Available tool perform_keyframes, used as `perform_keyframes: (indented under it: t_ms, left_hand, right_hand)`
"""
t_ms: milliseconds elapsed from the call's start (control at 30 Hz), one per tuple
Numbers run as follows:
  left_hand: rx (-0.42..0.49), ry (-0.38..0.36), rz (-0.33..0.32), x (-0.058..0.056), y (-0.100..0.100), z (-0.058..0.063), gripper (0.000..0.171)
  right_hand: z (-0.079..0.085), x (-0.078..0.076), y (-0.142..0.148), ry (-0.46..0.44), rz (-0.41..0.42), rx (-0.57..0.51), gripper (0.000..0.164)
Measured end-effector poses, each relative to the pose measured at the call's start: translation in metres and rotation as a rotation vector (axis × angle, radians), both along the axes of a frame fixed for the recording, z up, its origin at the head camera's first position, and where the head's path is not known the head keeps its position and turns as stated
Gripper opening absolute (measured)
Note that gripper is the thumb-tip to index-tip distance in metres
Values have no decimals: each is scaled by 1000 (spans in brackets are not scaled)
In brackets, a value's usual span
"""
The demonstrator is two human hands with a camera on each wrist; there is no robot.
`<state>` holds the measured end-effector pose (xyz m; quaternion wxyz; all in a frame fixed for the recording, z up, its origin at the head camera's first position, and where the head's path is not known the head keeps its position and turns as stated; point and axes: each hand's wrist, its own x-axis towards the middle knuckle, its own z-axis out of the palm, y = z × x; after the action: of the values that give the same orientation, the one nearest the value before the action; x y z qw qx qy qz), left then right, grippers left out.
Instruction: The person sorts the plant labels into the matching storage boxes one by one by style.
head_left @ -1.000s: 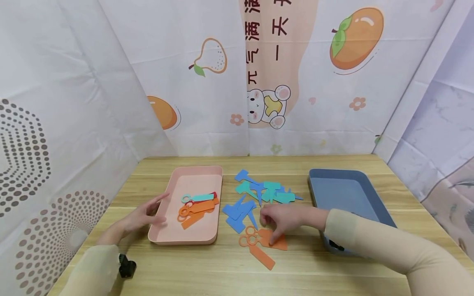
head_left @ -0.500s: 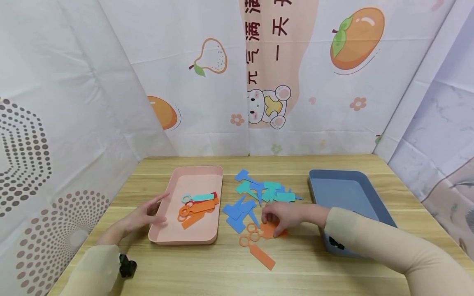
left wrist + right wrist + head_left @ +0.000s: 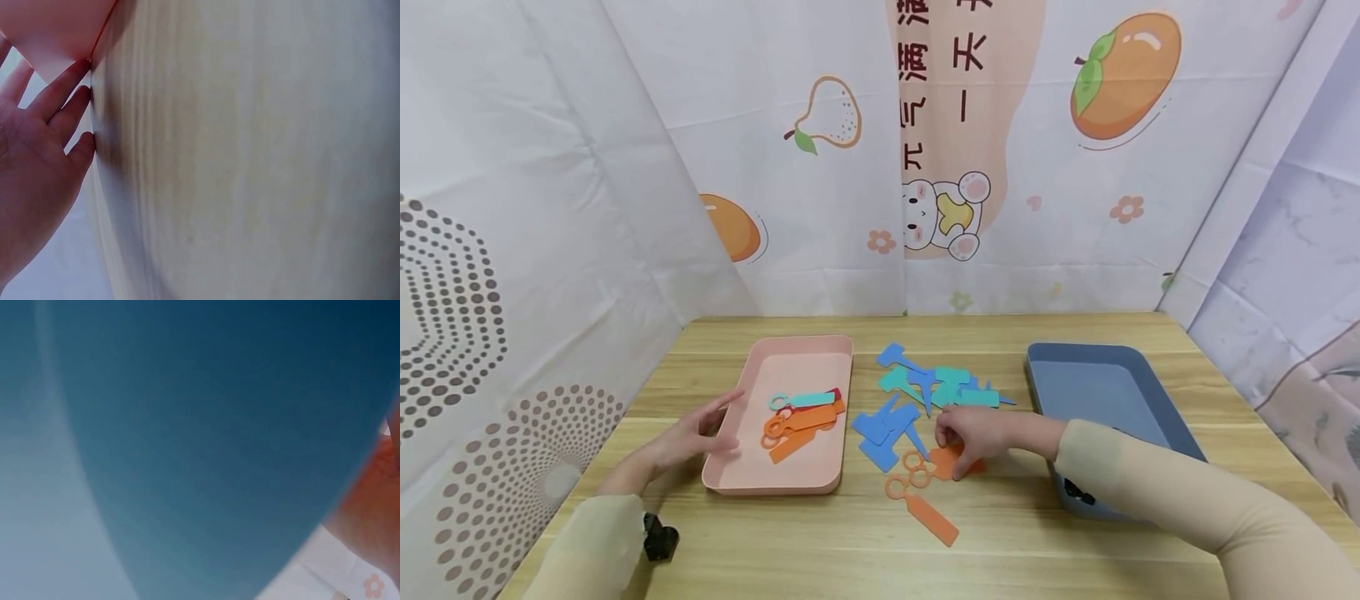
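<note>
My right hand [image 3: 976, 432] is over the middle of the table, thumb and curled fingers pinching an orange ring-ended tag [image 3: 945, 462]. A second orange tag [image 3: 932, 520] lies nearer the front, its ring close to the other orange rings. At the pink tray [image 3: 790, 352], my left hand [image 3: 688, 435] rests against the left side with fingers spread. In the left wrist view, its fingertips touch the table beside the tray [image 3: 59, 28]. Inside the tray are several orange tags [image 3: 805, 419], a teal tag [image 3: 808, 400] and a red one.
Blue T-shaped plant labels [image 3: 880, 429] lie between tray and right hand, with teal labels [image 3: 973, 398] and more blue ones behind. A blue tray [image 3: 1078, 383] stands at the right, under the right forearm; its wall [image 3: 219, 425] fills most of the right wrist view.
My right hand has drawn slightly back and right, and the orange tag under it has shifted with its fingers, now showing less of its body. The left hand stays at the pink tray.
</note>
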<state>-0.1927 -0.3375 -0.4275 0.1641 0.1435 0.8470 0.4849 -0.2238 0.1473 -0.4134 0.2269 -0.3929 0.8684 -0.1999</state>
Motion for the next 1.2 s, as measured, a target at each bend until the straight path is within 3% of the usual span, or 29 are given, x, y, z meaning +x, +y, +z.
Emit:
perform_keyframes:
  t_ms: [300, 533, 967, 1200]
  left_hand:
    - [30, 0, -6, -3, -1, -1, 86]
    - [33, 14, -14, -3, -1, -3, 86]
    - [17, 21, -6, -2, -2, -3, 86]
    - [0, 19, 5, 0, 0, -1, 86]
  right_hand:
    - [4, -2, 4, -30, 10, 7, 37]
    - [3, -1, 7, 58, 53, 17, 32]
    - [3, 9, 10, 116, 118, 63, 38]
    - [5, 11, 9, 67, 143, 30, 27]
